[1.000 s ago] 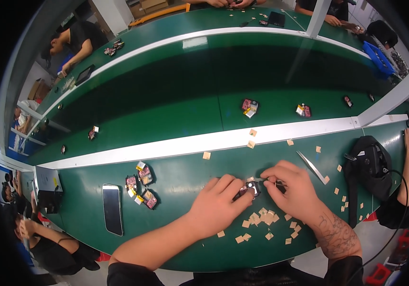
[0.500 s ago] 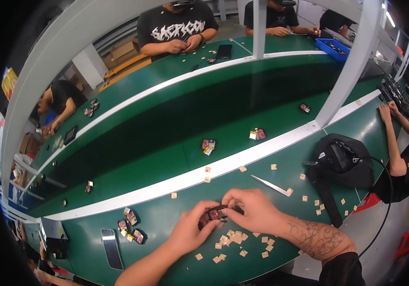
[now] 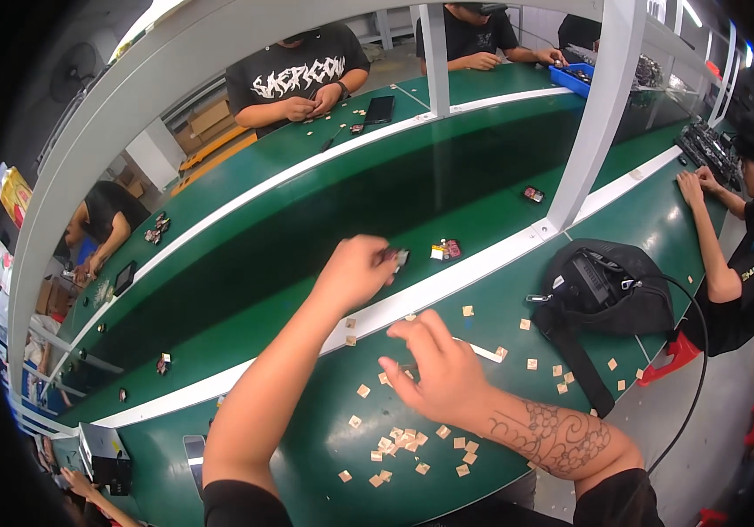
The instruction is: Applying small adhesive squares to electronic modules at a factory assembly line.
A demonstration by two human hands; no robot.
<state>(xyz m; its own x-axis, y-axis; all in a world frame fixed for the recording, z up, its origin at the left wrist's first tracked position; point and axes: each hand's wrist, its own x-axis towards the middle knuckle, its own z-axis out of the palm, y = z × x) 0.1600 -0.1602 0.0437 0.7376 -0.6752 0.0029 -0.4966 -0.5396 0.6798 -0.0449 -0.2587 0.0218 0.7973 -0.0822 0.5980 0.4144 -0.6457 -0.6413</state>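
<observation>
My left hand (image 3: 358,270) reaches over the white rail to the dark green strip beyond. Its fingers are closed on a small electronic module (image 3: 401,259), dark with a greyish end, blurred and partly hidden by the fingers. My right hand (image 3: 438,373) hovers over the near green bench, thumb and fingers apart, with nothing in it. Beneath and around it lie small tan squares (image 3: 403,439), some loosely piled. White tweezers (image 3: 488,352) show partly behind the right hand. To the right of my left hand, another small module with a red board (image 3: 447,250) lies on the strip.
A black bag (image 3: 605,290) with a cable sits at the right. A grey post (image 3: 592,132) rises from the white rail (image 3: 482,256). A phone (image 3: 194,461) is partly hidden by my left forearm. Co-workers sit across and at the right, near a blue tray (image 3: 573,77).
My hands were together over the near bench around a small module. The left has moved forward over the strip with it; the right has let go and opened. The view has shifted slightly.
</observation>
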